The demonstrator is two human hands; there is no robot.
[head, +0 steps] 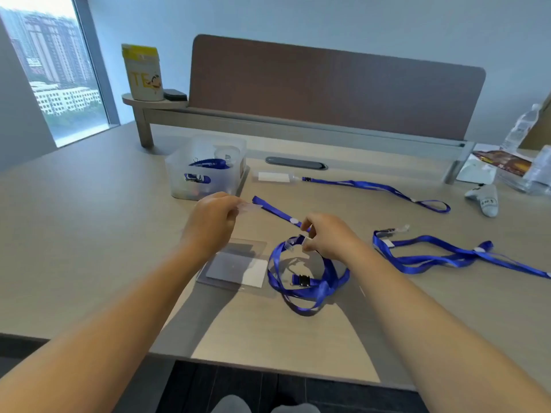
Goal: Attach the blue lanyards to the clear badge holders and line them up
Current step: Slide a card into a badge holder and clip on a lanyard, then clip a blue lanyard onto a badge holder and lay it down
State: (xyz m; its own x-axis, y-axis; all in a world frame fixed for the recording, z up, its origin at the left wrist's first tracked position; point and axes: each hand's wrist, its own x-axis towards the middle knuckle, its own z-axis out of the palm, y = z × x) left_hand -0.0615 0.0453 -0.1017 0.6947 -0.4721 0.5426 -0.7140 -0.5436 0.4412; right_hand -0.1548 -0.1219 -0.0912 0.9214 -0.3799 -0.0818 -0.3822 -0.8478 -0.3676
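The person is in the middle of joining one lanyard to one holder. The left hand (213, 223) is raised above the desk (89, 234) with thumb and fingers pinched closed on a small clear piece (250, 207), which looks like the top tab of a badge holder, though blur makes that uncertain. The right hand (325, 236) is also closed in a pinch, holding the clip end of a blue lanyard (310, 281); a clear strap tab (290, 244) hangs just beside its fingertips, and one straight run of ribbon rises from the pinch toward the left fingers. The rest of this lanyard lies coiled on the desk directly below the right fingers, its black buckle (303, 281) inside the loop.

A clear badge holder (235, 268) with a white card lies flat under the left wrist, just beside the coil. It cannot be told whether the piece in the left fingers belongs to it.

One finished set (351, 183) lies far beyond both hands, holder and lanyard stretched in a line. Another loose lanyard (447, 254) lies well out from the right fingers, and a clear bin (205, 171) just past the left fingers holds more.

By judgement, the next move calls for bringing the two pinches together, feeding the strap through the holder's slot, and snapping it shut, then laying the set parallel to the finished one.
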